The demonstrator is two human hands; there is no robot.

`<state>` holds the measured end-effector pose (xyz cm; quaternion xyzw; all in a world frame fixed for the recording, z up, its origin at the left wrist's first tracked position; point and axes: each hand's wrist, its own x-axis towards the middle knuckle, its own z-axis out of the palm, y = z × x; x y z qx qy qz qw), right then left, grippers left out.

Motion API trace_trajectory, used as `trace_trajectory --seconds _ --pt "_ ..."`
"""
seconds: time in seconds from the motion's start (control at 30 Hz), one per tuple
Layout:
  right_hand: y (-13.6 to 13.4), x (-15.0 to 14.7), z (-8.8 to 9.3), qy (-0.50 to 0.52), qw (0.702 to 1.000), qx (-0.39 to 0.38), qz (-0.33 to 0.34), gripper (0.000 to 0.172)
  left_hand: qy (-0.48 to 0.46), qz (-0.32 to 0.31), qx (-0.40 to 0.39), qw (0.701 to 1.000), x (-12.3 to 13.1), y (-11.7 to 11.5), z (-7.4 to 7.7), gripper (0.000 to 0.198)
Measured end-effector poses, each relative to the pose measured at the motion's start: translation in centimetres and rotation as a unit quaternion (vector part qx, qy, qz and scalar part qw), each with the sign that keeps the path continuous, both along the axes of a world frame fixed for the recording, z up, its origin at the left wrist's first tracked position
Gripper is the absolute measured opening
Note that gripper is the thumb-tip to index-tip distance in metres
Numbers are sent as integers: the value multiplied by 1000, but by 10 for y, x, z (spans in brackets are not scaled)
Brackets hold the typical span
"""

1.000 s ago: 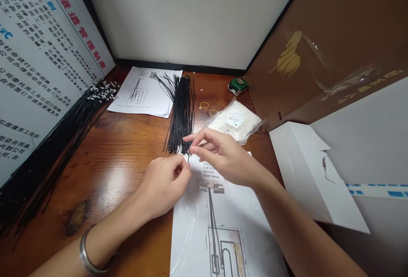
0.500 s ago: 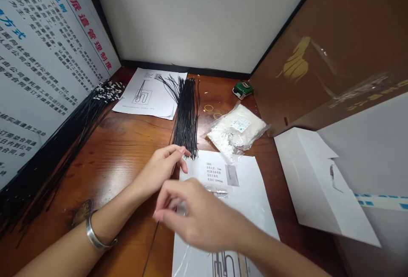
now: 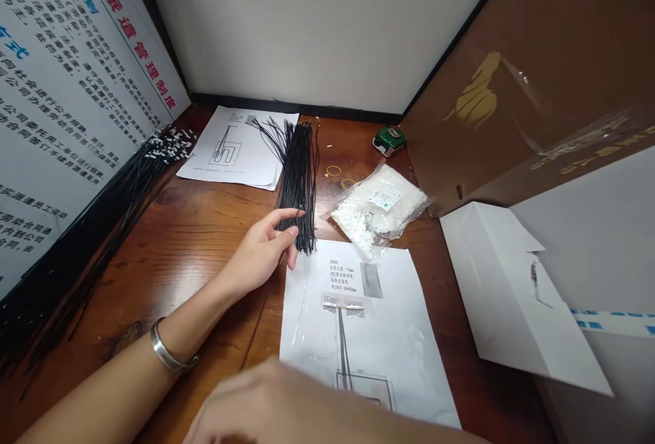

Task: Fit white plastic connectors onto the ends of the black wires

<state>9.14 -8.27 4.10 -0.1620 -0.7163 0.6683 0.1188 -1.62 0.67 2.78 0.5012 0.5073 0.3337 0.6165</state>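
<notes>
My left hand (image 3: 258,251) reaches forward over the wooden table (image 3: 205,232), its fingertips touching the near end of a bundle of thin black wires (image 3: 297,178). Its fingers are stretched and slightly curled, gripping nothing that I can see. My right hand (image 3: 266,406) sits blurred at the bottom edge, close to the camera; its fingers are hidden. A thin black wire (image 3: 254,338) runs from under my left hand toward my right hand. A laminated drawing sheet (image 3: 366,335) lies in front of me.
A bag of small white parts (image 3: 379,209) lies right of the bundle. Another printed sheet (image 3: 233,147), a green tape measure (image 3: 389,139) and rubber bands (image 3: 333,171) lie further back. Many finished wires (image 3: 97,226) line the left poster. A white box (image 3: 512,294) stands at right.
My right hand pulled back from the bundle's end toward me, down to the bottom edge, drawing a single wire along. My left hand moved forward onto the bundle's near end.
</notes>
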Motion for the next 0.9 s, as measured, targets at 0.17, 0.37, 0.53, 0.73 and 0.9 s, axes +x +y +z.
trace_trajectory --seconds 0.17,0.37,0.53,0.73,0.9 --pt "60 35 11 61 896 -20 -440 8 -40 -7 5 999 -1 -12 -7 24" --pt "97 51 -36 78 817 -48 -570 24 -8 36 34 999 8 -9 -9 26" --pt "96 48 -48 86 834 -53 -542 29 -18 35 41 998 12 -7 -12 21" --pt "99 51 -56 72 861 -33 -503 27 -27 40 49 998 8 -8 -16 15" --pt "99 53 -58 74 891 -45 -446 25 -37 55 40 997 5 -7 -17 16"
